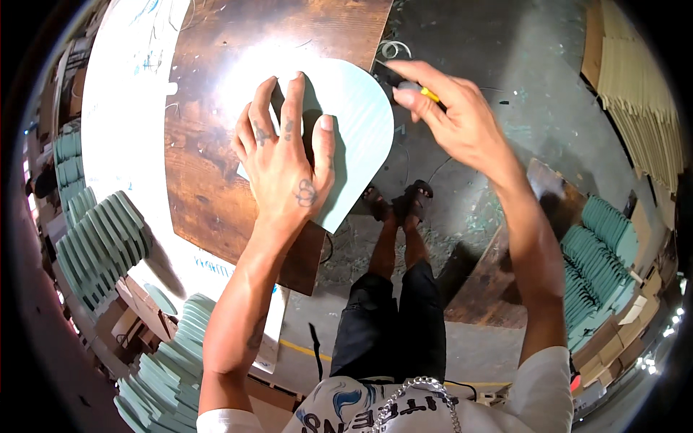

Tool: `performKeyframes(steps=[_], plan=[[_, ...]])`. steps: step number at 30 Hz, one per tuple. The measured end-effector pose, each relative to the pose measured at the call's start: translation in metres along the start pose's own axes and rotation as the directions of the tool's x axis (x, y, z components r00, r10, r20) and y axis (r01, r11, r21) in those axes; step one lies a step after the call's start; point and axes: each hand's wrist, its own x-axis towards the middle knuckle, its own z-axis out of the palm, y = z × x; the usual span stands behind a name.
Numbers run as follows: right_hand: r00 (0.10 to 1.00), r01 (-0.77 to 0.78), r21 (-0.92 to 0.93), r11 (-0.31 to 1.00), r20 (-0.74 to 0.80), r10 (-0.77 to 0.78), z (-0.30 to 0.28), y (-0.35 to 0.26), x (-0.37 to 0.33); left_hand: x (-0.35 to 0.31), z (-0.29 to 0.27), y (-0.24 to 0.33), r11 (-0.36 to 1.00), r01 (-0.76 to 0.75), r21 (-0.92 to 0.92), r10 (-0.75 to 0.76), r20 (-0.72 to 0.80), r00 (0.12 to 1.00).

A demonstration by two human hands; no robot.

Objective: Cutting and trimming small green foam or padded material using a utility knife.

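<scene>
All the visible fingers (291, 115) of the left hand (285, 173) in the head view are open and spread, pressed palm-down on a pale green, flat, teardrop-shaped sheet (364, 123), the thumb standing well apart from the index finger. The right hand (462, 123) is closed, thumb and fingers gripping a slim grey, black and yellow tool (431, 94) just to the right of the sheet; the fingers hide much of it, and I cannot tell whether its tip touches anything.

The sheet lies on a brown wood-grain table (206, 195), near its right edge, with its rounded side jutting past it. Bright glare washes over the tabletop beyond the left hand, and that hand and its dark shadow cover much of the sheet's left part. A pale curled strip (394, 49) is near the table's far right edge. Stacked pale green pieces (108, 249) stand at the left, more lie at the right (598, 252), and a pile of cream-coloured sheets (639, 86) stands at the upper right, above a grey floor (462, 195) strewn with scraps.

The sheet's rounded end points away from the person and rightward; its long axis slants from beside the left wrist toward the upper right.
</scene>
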Motion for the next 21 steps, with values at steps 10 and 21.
performKeyframes(steps=[10, 21], plan=[[0.874, 0.467, -0.395, 0.791, 0.072, -0.48, -0.005, 0.004, 0.034, 0.0, 0.004, -0.006, 0.999, -0.04, -0.02, 0.039, -0.049, 0.998], [0.848, 0.224, -0.391, 0.893, -0.373, -0.376, 0.056, -0.007, -0.061, 0.002, -0.005, 0.006, 0.998, -0.032, 0.06, 0.034, -0.035, 0.999]])
